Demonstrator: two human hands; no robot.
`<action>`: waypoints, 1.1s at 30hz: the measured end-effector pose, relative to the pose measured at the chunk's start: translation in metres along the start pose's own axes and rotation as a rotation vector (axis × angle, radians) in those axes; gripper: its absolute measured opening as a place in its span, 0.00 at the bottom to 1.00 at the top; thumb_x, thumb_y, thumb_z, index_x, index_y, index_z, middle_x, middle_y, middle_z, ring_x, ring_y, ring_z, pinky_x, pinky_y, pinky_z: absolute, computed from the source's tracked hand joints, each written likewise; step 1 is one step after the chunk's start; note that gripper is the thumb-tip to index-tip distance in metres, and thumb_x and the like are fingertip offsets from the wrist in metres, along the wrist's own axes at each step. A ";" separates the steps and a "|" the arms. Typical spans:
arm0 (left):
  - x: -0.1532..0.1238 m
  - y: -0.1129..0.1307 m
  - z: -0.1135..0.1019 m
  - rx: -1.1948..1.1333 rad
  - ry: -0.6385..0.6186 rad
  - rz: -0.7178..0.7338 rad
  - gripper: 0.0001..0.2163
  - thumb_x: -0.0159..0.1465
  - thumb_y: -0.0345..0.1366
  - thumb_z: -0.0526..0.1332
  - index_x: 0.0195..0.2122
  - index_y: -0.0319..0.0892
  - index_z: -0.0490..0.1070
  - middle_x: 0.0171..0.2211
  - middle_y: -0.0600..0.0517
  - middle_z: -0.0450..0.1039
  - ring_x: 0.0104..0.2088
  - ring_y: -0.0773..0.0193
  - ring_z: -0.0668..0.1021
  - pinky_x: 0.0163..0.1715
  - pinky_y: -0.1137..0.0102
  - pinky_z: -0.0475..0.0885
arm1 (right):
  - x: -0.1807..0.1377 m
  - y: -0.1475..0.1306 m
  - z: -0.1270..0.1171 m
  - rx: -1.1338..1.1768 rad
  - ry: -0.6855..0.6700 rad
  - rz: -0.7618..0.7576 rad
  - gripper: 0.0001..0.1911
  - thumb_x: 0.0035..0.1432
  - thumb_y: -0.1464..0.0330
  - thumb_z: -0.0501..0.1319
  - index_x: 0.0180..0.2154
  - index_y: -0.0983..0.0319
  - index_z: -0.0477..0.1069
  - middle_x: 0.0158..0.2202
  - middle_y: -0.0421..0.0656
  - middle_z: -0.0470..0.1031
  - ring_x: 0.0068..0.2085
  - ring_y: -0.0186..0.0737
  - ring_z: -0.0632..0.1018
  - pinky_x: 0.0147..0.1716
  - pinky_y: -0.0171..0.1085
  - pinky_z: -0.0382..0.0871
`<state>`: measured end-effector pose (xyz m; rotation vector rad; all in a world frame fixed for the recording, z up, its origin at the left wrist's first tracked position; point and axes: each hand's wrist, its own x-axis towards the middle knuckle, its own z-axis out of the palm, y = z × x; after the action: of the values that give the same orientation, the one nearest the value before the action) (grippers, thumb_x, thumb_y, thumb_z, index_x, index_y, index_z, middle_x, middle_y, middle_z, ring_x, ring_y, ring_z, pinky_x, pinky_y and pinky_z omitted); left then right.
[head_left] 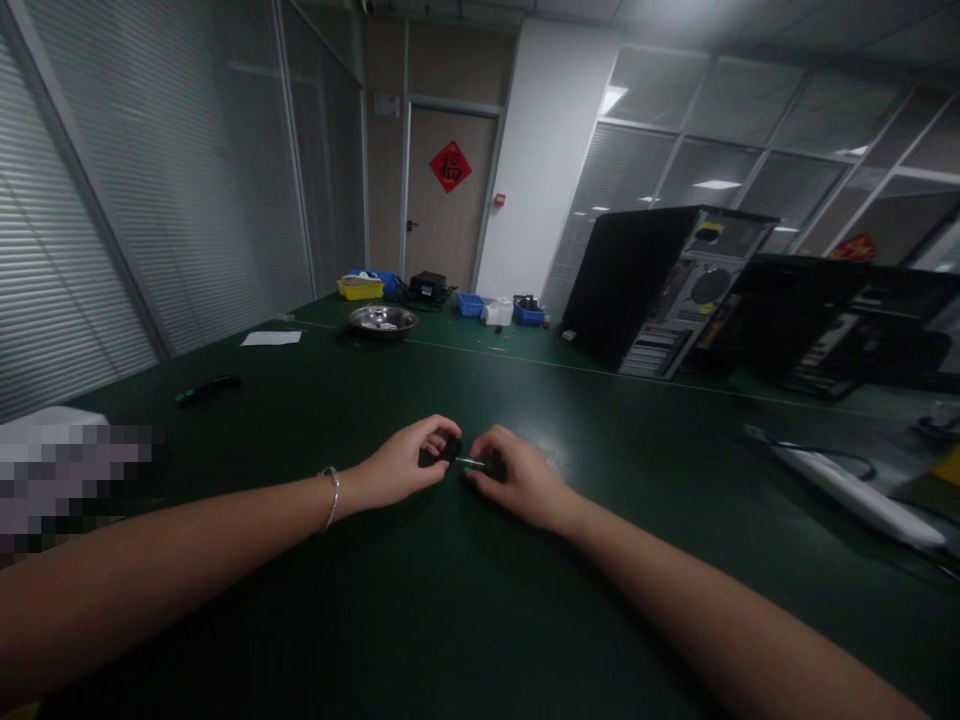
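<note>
- Both forearms reach in from the near edge over the green table point(465, 620). A bracelet point(331, 497) sits on the left wrist.
- The left hand point(401, 468) pinches a small black part point(450, 447) between thumb and curled fingertips, closed tight around it, just above the tabletop at mid-table.
- The right hand point(517, 482) has its fingers folded down around a slim tool point(474, 462). Its pale metal tip points left and meets the black part. How the tip seats I cannot tell.
- The work in hand looks like fitting tool and part together. It seems to call for a steady part and a tip kept in line.
- To the right lies a white power strip point(847, 490).
- Further off a metal bowl point(382, 320) stands left of centre and a computer tower point(660, 290) to the right.
- A yellow bin point(360, 288) stands at the far edge.
</note>
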<state>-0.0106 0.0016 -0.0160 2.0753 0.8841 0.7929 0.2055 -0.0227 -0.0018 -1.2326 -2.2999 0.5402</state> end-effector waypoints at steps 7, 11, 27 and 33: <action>-0.001 0.005 -0.001 0.044 -0.029 0.097 0.18 0.57 0.29 0.61 0.50 0.44 0.67 0.48 0.48 0.65 0.46 0.60 0.72 0.47 0.64 0.70 | 0.000 0.004 0.011 0.132 0.173 -0.137 0.10 0.55 0.71 0.61 0.41 0.60 0.65 0.38 0.42 0.67 0.37 0.36 0.70 0.35 0.34 0.65; -0.001 0.005 0.000 0.043 -0.031 0.105 0.19 0.58 0.30 0.62 0.51 0.44 0.67 0.48 0.48 0.67 0.46 0.59 0.72 0.47 0.63 0.70 | 0.001 0.004 0.011 0.132 0.191 -0.184 0.12 0.54 0.73 0.61 0.41 0.60 0.65 0.38 0.42 0.67 0.38 0.37 0.71 0.36 0.35 0.65; -0.001 0.005 0.004 -0.109 -0.066 0.029 0.23 0.58 0.30 0.62 0.56 0.43 0.63 0.47 0.47 0.72 0.45 0.60 0.75 0.48 0.62 0.70 | 0.000 0.000 0.011 0.092 0.207 -0.190 0.10 0.56 0.72 0.60 0.42 0.59 0.66 0.38 0.42 0.68 0.39 0.37 0.71 0.37 0.35 0.66; 0.000 0.004 0.004 -0.197 -0.093 -0.023 0.25 0.60 0.34 0.61 0.59 0.41 0.60 0.46 0.46 0.73 0.44 0.59 0.76 0.46 0.62 0.72 | 0.000 0.000 0.011 0.086 0.210 -0.195 0.10 0.56 0.73 0.59 0.41 0.59 0.66 0.37 0.42 0.68 0.38 0.37 0.72 0.37 0.35 0.66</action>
<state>-0.0062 -0.0021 -0.0152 1.9101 0.7472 0.7347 0.1992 -0.0241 -0.0110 -0.9632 -2.1653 0.4149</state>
